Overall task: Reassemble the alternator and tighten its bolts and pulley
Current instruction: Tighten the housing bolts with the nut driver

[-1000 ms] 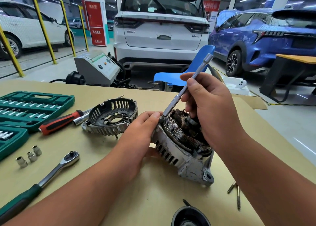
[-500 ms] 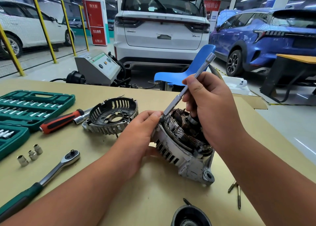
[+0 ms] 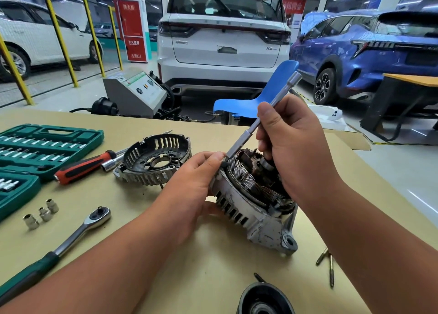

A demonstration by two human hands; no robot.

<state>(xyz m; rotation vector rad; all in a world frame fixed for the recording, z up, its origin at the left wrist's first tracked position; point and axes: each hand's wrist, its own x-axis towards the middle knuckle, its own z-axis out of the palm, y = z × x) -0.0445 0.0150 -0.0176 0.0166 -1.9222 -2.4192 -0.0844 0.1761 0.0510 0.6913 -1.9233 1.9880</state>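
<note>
The open alternator body (image 3: 246, 207), silver housing with copper windings showing, lies tilted on the table's middle. My left hand (image 3: 192, 190) grips its left rim, thumb beside the tool tip. My right hand (image 3: 291, 147) pinches a long silver extension bar (image 3: 260, 116) whose lower end sits at the housing's upper left edge. The separate slotted rear cover (image 3: 154, 159) lies to the left. Two loose long bolts (image 3: 328, 264) lie at the right, and a black round part (image 3: 263, 299) sits at the bottom edge.
A green socket case (image 3: 45, 145) is open at the left, with a red-handled driver (image 3: 87, 166), a ratchet wrench (image 3: 78, 233) and three loose sockets (image 3: 40, 214) near it. A blue chair (image 3: 256, 100), a grey machine (image 3: 135, 95) and parked cars stand beyond the table.
The extension bar and my right hand have shifted very slightly; the alternator and my left hand stay where they were.
</note>
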